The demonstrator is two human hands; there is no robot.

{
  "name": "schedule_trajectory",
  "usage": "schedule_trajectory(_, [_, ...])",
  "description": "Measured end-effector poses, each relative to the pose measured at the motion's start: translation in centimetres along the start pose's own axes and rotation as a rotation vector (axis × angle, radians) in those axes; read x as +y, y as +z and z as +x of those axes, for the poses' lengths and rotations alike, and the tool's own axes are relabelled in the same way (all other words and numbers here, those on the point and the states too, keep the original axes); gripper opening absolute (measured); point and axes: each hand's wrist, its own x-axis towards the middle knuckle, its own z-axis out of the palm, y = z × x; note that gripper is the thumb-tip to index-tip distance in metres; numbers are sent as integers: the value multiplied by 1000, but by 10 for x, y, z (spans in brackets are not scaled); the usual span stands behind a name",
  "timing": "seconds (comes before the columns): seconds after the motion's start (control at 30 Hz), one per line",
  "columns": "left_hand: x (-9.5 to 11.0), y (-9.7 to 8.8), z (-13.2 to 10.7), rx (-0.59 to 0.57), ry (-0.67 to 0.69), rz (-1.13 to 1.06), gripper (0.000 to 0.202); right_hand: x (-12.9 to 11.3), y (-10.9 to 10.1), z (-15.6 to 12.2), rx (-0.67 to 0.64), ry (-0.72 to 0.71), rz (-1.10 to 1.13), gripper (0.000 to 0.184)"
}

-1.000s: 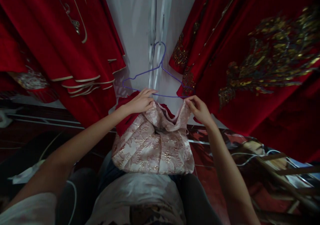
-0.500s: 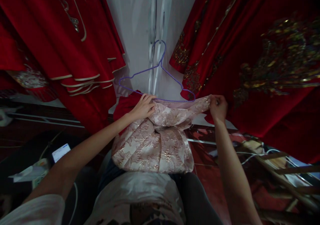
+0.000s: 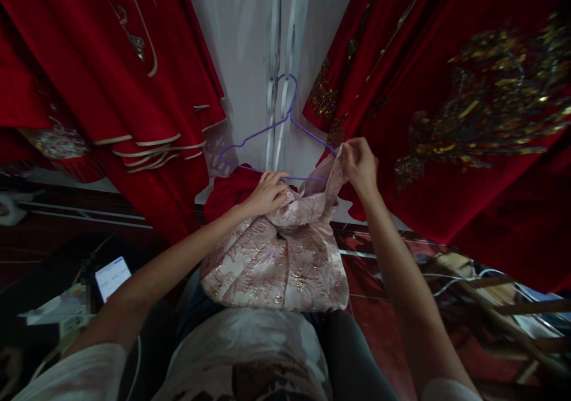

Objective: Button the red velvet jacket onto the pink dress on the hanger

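A pale pink brocade garment (image 3: 276, 258) with gold pattern lies bunched on my lap, over a red cloth (image 3: 229, 190). My left hand (image 3: 267, 193) is closed on the garment's upper edge together with the bottom bar of a purple wire hanger (image 3: 276, 130). My right hand (image 3: 359, 163) pinches the garment's right edge and lifts it up against the hanger's right shoulder. The hanger's hook points up in front of a white surface.
Red velvet garments with gold trim (image 3: 134, 80) hang at the left, and red ones with gold embroidery (image 3: 468, 109) at the right. A lit phone (image 3: 111, 277) lies on the dark floor at the left. Cables and wooden slats (image 3: 491, 294) lie at the right.
My right hand, which had pulled the garment's edge out to the right, has come back left and up to the hanger's right shoulder. My left hand has stayed at the bar.
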Motion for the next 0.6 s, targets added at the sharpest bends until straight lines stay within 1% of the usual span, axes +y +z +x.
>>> schedule_trajectory(0.07, [-2,-1,7,78,-64,-123,25,-4,11,5,-80,-13,13,31])
schedule_trajectory(0.13, [-12,-8,13,212,-143,-203,30,-3,16,6,-111,-5,8,33])
schedule_trajectory(0.2, [-30,-22,14,356,-225,-158,29,-1,16,6,-86,7,-9,36])
schedule_trajectory(0.27, [-53,-41,8,429,-294,-1,27,2,11,6,-67,4,-19,39])
schedule_trajectory(0.37, [-89,-67,-16,430,-398,200,30,3,4,8,-112,-9,2,38])
schedule_trajectory(0.43, [-110,-77,-38,401,-500,281,32,3,2,10,-154,-12,21,37])
schedule_trajectory(0.53, [-133,-77,-68,274,-627,296,36,3,3,11,-170,-11,35,36])
schedule_trajectory(0.6, [-141,-71,-81,233,-698,300,38,2,5,10,-169,-3,41,35])
